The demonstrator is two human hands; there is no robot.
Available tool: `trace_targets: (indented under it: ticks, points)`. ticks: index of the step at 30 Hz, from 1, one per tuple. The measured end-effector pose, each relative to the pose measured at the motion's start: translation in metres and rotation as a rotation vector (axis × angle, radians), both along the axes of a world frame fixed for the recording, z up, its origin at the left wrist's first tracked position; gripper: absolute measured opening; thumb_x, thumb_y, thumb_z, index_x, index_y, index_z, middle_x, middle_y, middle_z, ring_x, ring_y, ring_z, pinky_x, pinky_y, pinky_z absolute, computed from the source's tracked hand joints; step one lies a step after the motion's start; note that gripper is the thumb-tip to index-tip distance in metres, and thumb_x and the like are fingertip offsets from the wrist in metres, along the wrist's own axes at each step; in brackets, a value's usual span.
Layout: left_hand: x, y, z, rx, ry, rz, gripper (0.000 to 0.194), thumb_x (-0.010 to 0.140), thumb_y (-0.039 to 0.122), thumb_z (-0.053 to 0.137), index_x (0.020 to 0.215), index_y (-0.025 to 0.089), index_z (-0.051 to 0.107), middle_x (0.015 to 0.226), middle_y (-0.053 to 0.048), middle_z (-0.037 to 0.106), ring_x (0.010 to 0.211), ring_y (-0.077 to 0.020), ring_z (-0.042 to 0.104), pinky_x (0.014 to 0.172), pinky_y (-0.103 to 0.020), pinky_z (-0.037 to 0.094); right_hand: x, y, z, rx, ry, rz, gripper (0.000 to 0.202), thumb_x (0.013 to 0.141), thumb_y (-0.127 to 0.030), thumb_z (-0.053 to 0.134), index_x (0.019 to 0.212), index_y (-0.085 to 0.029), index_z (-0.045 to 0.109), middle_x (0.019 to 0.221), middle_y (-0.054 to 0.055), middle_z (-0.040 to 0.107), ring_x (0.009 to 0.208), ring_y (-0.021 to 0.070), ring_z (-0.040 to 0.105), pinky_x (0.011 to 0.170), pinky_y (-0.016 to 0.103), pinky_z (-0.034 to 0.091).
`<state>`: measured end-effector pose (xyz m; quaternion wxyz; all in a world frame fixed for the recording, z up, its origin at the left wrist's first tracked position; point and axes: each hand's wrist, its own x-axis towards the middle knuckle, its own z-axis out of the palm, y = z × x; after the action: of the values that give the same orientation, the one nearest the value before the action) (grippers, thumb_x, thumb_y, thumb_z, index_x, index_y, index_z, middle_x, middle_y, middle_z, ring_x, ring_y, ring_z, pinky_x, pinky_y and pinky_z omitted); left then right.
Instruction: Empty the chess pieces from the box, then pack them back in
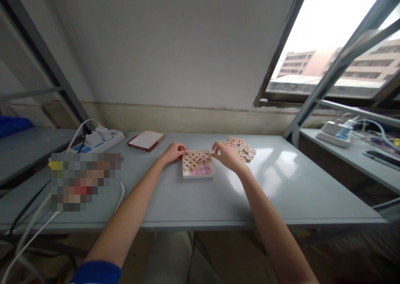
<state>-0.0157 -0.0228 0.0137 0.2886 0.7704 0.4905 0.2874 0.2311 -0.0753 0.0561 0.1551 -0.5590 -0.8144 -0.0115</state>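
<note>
A white open box sits on the grey table, with several round wooden pieces marked with characters in its back and left part. Pink-patterned paper shows on its bare floor. My left hand rests at the box's back left corner, its fingers bent and close together against the edge. On the other side, my right hand is by the back right corner with thumb and forefinger apart, and nothing shows between them. Loose round pieces lie beyond my right hand, partly hidden by it.
A flat white-topped box lid with a red edge lies at the back left. Left of it are a power strip with plugs, cables and a blurred-out item. Another power strip and a phone are on the right shelf.
</note>
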Motion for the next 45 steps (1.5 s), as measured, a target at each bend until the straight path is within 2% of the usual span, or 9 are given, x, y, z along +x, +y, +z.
trace_targets:
  ticks: [2,4,9,14,18,20,22,27,45]
  points:
    - [-0.001,0.002,-0.001,0.010,0.007,0.044,0.028,0.070,0.036,0.055,0.076,0.010,0.063,0.046,0.000,0.054,0.034,-0.0077,0.044,0.037,-0.018,0.031,0.020,0.004,-0.001,0.023,-0.160,-0.281,0.025,0.073,-0.031,0.056,0.094,-0.016,0.056,0.090,0.012,0.063,0.087,0.0240,0.055,0.073,0.034,0.035]
    - [-0.002,0.003,-0.001,0.021,0.002,0.069,0.027,0.070,0.035,0.054,0.076,0.010,0.063,0.046,0.000,0.054,0.035,-0.0077,0.044,0.038,-0.018,0.031,0.036,0.008,-0.003,-0.022,-0.262,-0.456,0.027,0.071,-0.028,0.057,0.094,-0.014,0.059,0.094,0.015,0.061,0.092,0.0274,0.053,0.075,0.036,0.035]
    - [-0.004,0.003,-0.003,0.007,-0.033,0.071,0.026,0.070,0.034,0.055,0.075,0.010,0.062,0.044,0.001,0.053,0.035,-0.0078,0.046,0.038,-0.018,0.033,0.047,0.014,-0.007,-0.114,-0.285,-0.503,0.023,0.068,-0.027,0.057,0.087,-0.017,0.065,0.091,0.013,0.063,0.091,0.0254,0.054,0.069,0.032,0.037]
    - [-0.003,0.003,-0.003,0.006,-0.052,0.070,0.026,0.070,0.035,0.055,0.076,0.011,0.062,0.045,0.001,0.053,0.035,-0.0073,0.045,0.038,-0.018,0.033,0.033,0.013,-0.003,-0.119,-0.138,-0.339,0.021,0.067,-0.038,0.059,0.076,-0.020,0.067,0.077,0.008,0.065,0.078,0.0225,0.057,0.064,0.030,0.037]
    - [-0.002,0.003,-0.003,0.001,-0.053,0.070,0.025,0.070,0.034,0.055,0.076,0.011,0.062,0.045,0.002,0.053,0.035,-0.0072,0.045,0.038,-0.018,0.033,0.013,0.006,0.002,-0.132,0.155,0.044,0.026,0.073,-0.044,0.054,0.085,-0.023,0.063,0.082,0.002,0.064,0.071,0.0148,0.056,0.059,0.023,0.037]
    - [-0.002,0.003,-0.003,0.004,-0.047,0.074,0.024,0.071,0.033,0.055,0.076,0.011,0.062,0.044,0.002,0.052,0.035,-0.0074,0.045,0.038,-0.018,0.033,0.000,0.002,0.001,-0.161,0.192,0.230,0.023,0.074,-0.041,0.055,0.088,-0.023,0.062,0.085,0.001,0.064,0.071,0.0129,0.056,0.060,0.022,0.037]
    - [-0.002,0.003,-0.003,0.008,-0.041,0.079,0.024,0.071,0.032,0.054,0.077,0.011,0.062,0.044,0.002,0.052,0.035,-0.0078,0.045,0.039,-0.018,0.033,-0.013,-0.003,-0.003,-0.127,0.146,0.306,0.021,0.074,-0.037,0.056,0.088,-0.022,0.061,0.086,0.002,0.064,0.073,0.0133,0.055,0.062,0.023,0.036]
    - [-0.002,0.003,-0.003,0.016,-0.033,0.075,0.025,0.071,0.034,0.054,0.078,0.011,0.062,0.044,0.002,0.052,0.036,-0.0081,0.045,0.039,-0.019,0.033,-0.027,-0.009,-0.011,0.041,0.008,0.314,0.019,0.074,-0.032,0.059,0.089,-0.021,0.058,0.089,0.003,0.063,0.081,0.0167,0.055,0.068,0.026,0.032]
    - [-0.001,0.002,-0.002,-0.020,-0.056,0.055,0.027,0.071,0.037,0.051,0.077,0.011,0.060,0.046,0.003,0.051,0.036,-0.0073,0.043,0.039,-0.019,0.032,-0.022,-0.006,-0.008,-0.008,0.017,0.338,0.007,0.074,-0.024,0.058,0.081,-0.021,0.057,0.085,0.000,0.063,0.082,0.0146,0.054,0.070,0.027,0.025]
